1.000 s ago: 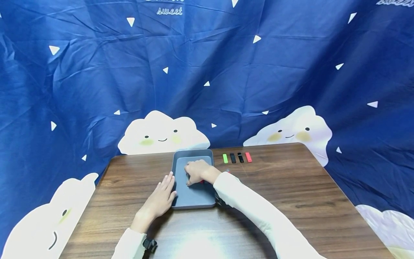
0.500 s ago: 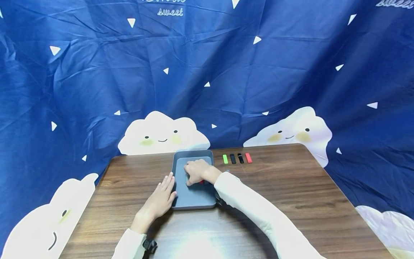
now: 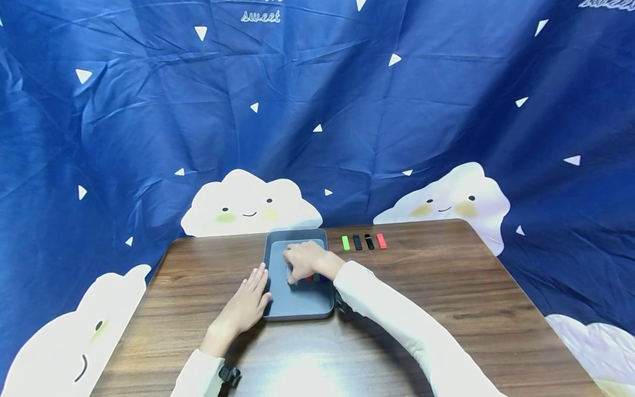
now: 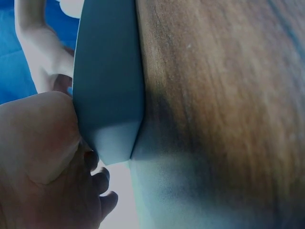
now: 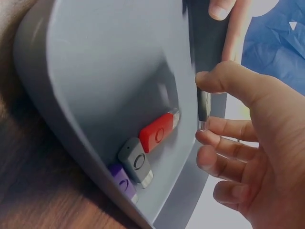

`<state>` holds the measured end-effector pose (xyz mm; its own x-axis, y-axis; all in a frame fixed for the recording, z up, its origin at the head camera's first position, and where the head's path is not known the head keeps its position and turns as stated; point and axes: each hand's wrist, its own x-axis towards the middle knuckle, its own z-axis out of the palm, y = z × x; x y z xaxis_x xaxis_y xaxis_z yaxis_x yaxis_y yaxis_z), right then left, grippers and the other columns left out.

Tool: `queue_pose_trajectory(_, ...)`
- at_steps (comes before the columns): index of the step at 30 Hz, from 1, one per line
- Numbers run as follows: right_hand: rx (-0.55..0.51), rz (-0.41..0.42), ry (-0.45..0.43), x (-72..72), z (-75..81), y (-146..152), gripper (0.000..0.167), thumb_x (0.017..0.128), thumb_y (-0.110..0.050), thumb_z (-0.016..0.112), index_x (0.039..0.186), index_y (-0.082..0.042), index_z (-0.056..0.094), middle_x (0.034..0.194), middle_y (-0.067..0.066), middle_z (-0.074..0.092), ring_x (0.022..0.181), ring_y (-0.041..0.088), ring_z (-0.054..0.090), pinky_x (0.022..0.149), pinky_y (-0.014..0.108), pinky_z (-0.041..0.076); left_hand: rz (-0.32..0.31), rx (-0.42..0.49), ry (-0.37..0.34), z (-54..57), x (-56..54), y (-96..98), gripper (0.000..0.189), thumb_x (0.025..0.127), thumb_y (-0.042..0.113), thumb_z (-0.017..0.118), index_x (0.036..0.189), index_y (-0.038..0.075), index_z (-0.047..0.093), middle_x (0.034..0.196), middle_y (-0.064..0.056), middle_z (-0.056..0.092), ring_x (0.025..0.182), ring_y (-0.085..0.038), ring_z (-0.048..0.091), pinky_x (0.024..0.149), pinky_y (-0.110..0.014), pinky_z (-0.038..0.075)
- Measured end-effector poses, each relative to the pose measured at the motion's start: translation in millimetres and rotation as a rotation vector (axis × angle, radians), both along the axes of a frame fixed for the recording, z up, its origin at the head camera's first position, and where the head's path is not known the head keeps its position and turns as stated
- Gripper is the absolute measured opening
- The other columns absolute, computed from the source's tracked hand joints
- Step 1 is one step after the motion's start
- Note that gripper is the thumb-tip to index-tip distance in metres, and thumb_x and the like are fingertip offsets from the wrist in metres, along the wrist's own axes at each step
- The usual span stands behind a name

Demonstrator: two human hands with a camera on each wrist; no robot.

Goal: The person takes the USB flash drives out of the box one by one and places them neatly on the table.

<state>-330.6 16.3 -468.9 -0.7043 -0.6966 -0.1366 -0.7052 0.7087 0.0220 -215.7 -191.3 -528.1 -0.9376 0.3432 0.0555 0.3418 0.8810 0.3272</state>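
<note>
My right hand (image 3: 307,260) is inside the grey tray (image 3: 297,309), palm down. Between its thumb and fingers it pinches a dark USB flash drive (image 5: 204,105), whose metal plug points toward the fingertips in the right wrist view. On the tray floor beside this hand lie a red flash drive (image 5: 157,132), a grey flash drive (image 5: 135,160) and a purple flash drive (image 5: 123,181), close together near the tray's side. My left hand (image 3: 245,303) rests against the tray's left wall, fingers straight. In the left wrist view, its palm lies against the tray's outer side (image 4: 112,71).
Several small sticks stand in a row right of the tray: a green one (image 3: 345,243), two dark ones and a red one (image 3: 381,241). The wooden table (image 3: 446,286) reaches a blue curtain (image 3: 317,110) with cloud prints at the back.
My right wrist and sleeve have shifted slightly right and upward, showing more of the drives beneath the wrist. The left hand and the tray stay where they were.
</note>
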Motion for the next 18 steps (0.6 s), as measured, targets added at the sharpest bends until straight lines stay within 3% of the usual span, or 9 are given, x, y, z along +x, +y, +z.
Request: queue_pose_trajectory(18,-0.065,0.022,0.019,4.2,10.2,29,0.049,0.084,-0.053,0.083,0.119,-0.020,0.072,0.109,-0.005,0.066,0.083,0.013,0.061,0.075,0.033,0.057,-0.027,0.059,0.063,-2.2,-0.4,0.0,0.059,0.111,0.018,0.051,0.159,-0.014,0.036,0.172,-0.031,0.027,0.158,-0.053,0.029,0.126,-0.070,0.029)
